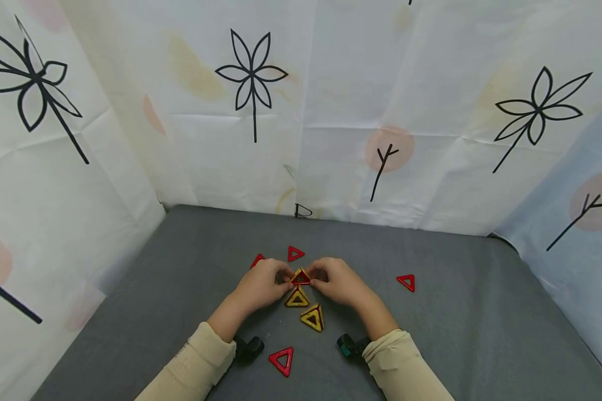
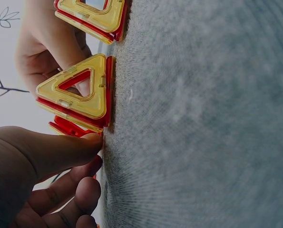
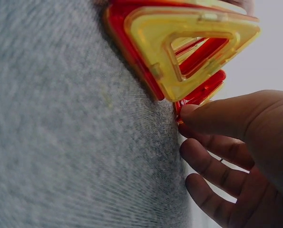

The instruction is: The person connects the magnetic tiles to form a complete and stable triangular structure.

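Observation:
In the head view, my left hand [image 1: 267,283] and right hand [image 1: 337,281] meet at a small red-and-yellow structure of triangular magnetic tiles [image 1: 301,282]. Thumb and fingers of each pinch it from opposite sides. Just on the near side stands a yellow-and-red tile pyramid [image 1: 297,290], and a second pyramid [image 1: 318,313] sits closer to me, slightly right. The left wrist view shows the left thumb [image 2: 74,149] at the red lower edge of the gripped structure, partly hidden behind a pyramid. From the right wrist, the right thumb [image 3: 217,116] presses against its red corner.
Loose red triangle tiles lie around on the grey cloth [image 1: 456,312]: one beyond the hands [image 1: 290,254], one partly behind the left hand [image 1: 257,259], one far right [image 1: 413,283], one near the front [image 1: 290,359]. A patterned white curtain [image 1: 331,83] borders the table.

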A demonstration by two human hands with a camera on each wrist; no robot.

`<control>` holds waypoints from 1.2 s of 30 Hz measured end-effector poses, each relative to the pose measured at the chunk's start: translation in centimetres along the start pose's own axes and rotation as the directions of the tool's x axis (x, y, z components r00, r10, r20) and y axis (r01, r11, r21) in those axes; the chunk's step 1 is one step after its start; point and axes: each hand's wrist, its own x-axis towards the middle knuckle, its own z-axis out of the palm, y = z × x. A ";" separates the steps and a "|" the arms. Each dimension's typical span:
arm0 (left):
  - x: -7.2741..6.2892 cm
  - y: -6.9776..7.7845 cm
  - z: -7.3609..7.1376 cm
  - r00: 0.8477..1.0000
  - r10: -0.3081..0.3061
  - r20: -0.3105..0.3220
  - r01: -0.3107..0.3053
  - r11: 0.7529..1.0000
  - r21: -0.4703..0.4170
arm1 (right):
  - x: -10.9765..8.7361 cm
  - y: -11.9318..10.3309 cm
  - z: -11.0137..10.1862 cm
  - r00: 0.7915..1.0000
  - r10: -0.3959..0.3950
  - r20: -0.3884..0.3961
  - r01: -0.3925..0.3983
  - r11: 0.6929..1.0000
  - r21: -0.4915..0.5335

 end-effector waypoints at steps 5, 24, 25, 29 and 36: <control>-0.1 0.1 -0.1 1.000 0.003 0.000 -0.003 1.000 0.001 | 0.0 -0.2 0.1 1.000 0.016 -0.002 -0.016 1.000 -0.001; -0.3 0.0 -0.2 1.000 0.009 0.016 -0.009 1.000 -0.008 | -0.1 -0.3 0.0 1.000 0.008 0.016 -0.009 1.000 0.018; -0.3 0.0 -0.2 1.000 0.004 0.017 -0.004 1.000 -0.008 | -0.1 -0.4 0.0 1.000 0.017 0.017 -0.017 1.000 0.021; -0.2 0.0 -0.3 1.000 0.000 0.020 0.000 1.000 -0.012 | -0.1 -0.4 -0.1 1.000 0.023 0.013 -0.023 0.999 0.030; -0.1 -0.3 -0.4 0.993 0.109 0.041 -0.107 0.993 -0.056 | 0.0 -0.2 -0.1 1.000 0.000 0.002 0.000 1.000 0.020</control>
